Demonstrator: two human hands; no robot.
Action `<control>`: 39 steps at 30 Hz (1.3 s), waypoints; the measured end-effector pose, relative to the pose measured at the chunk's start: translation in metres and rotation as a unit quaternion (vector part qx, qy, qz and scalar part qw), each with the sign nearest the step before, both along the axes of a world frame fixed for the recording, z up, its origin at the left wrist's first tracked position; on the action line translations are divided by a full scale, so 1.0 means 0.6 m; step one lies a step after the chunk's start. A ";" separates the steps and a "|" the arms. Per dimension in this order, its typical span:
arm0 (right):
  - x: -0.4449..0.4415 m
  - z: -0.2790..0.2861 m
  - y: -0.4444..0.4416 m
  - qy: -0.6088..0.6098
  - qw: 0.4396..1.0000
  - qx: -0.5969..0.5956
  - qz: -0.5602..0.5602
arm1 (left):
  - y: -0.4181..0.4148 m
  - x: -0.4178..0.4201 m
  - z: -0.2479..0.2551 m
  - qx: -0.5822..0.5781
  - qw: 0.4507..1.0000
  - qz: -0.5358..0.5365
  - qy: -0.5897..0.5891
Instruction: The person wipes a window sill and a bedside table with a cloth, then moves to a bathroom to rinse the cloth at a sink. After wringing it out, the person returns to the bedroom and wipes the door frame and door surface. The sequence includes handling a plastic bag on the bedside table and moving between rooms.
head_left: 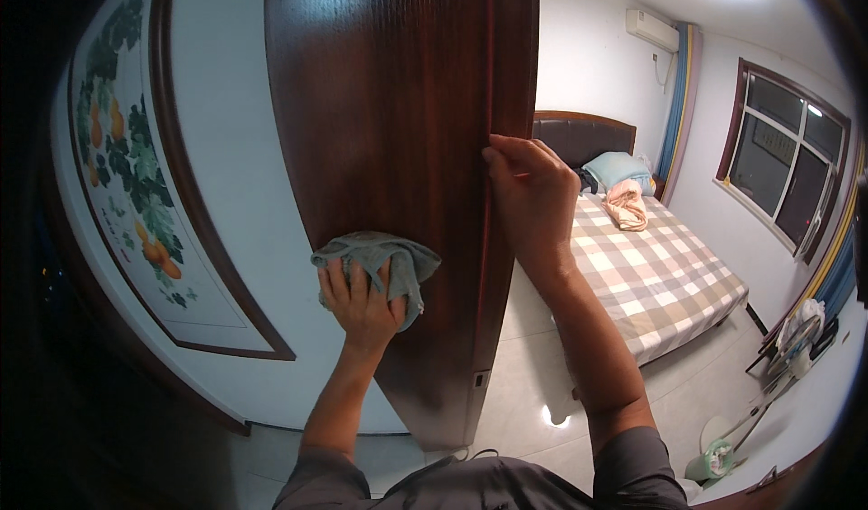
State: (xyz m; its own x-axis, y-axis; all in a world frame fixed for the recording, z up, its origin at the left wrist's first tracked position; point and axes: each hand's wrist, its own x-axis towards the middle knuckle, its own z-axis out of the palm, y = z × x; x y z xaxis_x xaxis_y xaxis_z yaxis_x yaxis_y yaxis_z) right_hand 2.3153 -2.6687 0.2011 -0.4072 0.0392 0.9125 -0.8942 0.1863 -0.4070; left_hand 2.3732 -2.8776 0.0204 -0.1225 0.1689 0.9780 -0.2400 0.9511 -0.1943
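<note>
A grey-green cloth (407,259), bunched and folded, lies flat against the dark brown wooden door frame (386,137). My left hand (363,300) presses on it with fingers spread, near the frame's left edge. Higher up and to the right, my right hand (536,191) has its thumb and forefinger pinched at the frame's raised, reddish-edged ridge; the other fingers are curled and partly hidden. Below that hand, a metal strike plate (480,379) is set into the frame's narrow side.
At left, a framed painting of gourds and leaves (146,191) hangs on the wall. Through the doorway stand a bed (671,266) with a checked cover, a folded fan-like stand (766,395) and a green waste bin (712,461) by the right wall. A window (780,150) is beyond.
</note>
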 end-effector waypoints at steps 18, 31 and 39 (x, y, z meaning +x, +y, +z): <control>-0.025 -0.074 0.014 -0.006 1.000 -0.016 0.016 | 0.032 -0.013 -0.025 0.022 0.998 0.053 -0.005; -0.012 -0.269 0.015 -0.066 0.995 0.070 -0.002 | -0.008 -0.007 -0.188 0.075 0.993 0.084 -0.045; 0.016 -0.439 0.027 -0.101 0.988 0.107 -0.036 | 0.004 -0.001 -0.298 0.180 0.980 0.020 -0.079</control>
